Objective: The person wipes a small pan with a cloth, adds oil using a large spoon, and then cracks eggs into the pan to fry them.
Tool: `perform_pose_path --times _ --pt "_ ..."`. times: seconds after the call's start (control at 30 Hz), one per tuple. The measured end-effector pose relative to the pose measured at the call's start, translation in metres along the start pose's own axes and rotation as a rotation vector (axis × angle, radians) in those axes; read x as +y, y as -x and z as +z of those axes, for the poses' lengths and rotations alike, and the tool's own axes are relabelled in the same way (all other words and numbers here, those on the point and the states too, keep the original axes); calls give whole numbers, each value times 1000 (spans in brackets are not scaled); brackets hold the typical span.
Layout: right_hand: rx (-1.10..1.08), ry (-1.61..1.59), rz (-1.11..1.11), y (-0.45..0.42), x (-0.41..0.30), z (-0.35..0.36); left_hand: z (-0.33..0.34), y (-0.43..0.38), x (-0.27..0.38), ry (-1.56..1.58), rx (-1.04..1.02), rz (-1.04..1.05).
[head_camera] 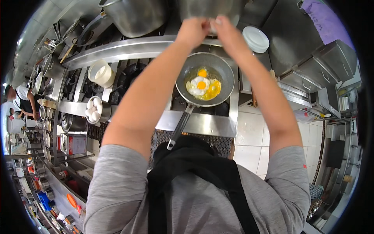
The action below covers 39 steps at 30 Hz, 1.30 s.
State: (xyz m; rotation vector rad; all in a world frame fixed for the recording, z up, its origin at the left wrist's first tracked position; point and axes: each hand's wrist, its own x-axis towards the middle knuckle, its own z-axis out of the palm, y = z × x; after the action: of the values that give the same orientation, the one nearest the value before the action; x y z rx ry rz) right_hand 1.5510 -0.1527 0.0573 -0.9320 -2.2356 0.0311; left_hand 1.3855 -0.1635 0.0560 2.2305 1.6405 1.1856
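Note:
My left hand (192, 31) and my right hand (228, 34) meet beyond the frying pan (226, 68), in front of a large steel pot (210, 8). Both are blurred, with curled fingers. Something whitish shows between them, perhaps eggshell, but I cannot tell whether either hand grips it. The grey pan rests on the stove's right end, its black handle (181, 124) pointing towards my apron. In it lie eggs (201, 84) with two round yolks and a yellow patch of spread yolk. The whites are partly opaque.
Left of the pan are gas burners (133, 74), a white plastic tub (100, 73) and a steel container of whole eggs (94, 109). White plates (255, 39) are stacked at the right. Another large pot (134, 17) stands behind. A person (24, 99) is at far left.

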Motion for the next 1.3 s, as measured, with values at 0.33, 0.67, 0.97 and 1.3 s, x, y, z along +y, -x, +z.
perform_pose_path --times 0.33,0.67,0.97,1.3 --pt "303 -991 640 37 -40 25 5 41 40 410 257 -236" --pt "-107 -961 410 91 -197 114 -53 206 -3 814 626 -722" --pt "-620 -715 39 4 -390 295 -237 615 -83 1166 1150 -1392" --pt "-814 109 87 -198 -297 537 -186 1024 -8 233 2019 -2088"
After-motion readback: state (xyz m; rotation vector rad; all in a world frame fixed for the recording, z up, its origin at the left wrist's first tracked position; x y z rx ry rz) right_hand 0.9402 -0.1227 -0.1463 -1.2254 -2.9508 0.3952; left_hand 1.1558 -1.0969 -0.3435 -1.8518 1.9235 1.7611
